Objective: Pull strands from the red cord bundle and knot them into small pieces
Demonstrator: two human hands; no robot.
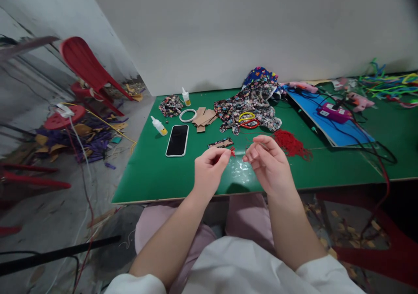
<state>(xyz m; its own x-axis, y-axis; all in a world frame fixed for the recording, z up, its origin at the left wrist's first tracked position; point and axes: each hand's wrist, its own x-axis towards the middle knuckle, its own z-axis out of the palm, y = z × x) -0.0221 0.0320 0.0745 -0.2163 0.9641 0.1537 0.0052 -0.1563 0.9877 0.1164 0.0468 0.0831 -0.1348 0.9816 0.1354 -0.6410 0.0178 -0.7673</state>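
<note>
My left hand (209, 170) is closed in a pinch above the front part of the green table (150, 176). A small red piece, thread-like, pokes out past its fingertips (232, 151). My right hand (273, 165) hovers a short way to the right with its fingers curled and thumb near the index finger; anything between them is too fine to make out. Just beyond my left hand lies a small flower-patterned strip (221, 143). A heap of red threads (290, 144) sits behind my right hand. Scissors (248, 123) with red and yellow handles rest on floral cloth (254, 102).
On the table's left are a phone (177, 141), two glue bottles (158, 126), a white ring (188, 115) and cardboard strips (205, 118). To the right lie a blue folder (339, 126), a purple box (335, 112) and cables. A white panel (228, 33) stands behind.
</note>
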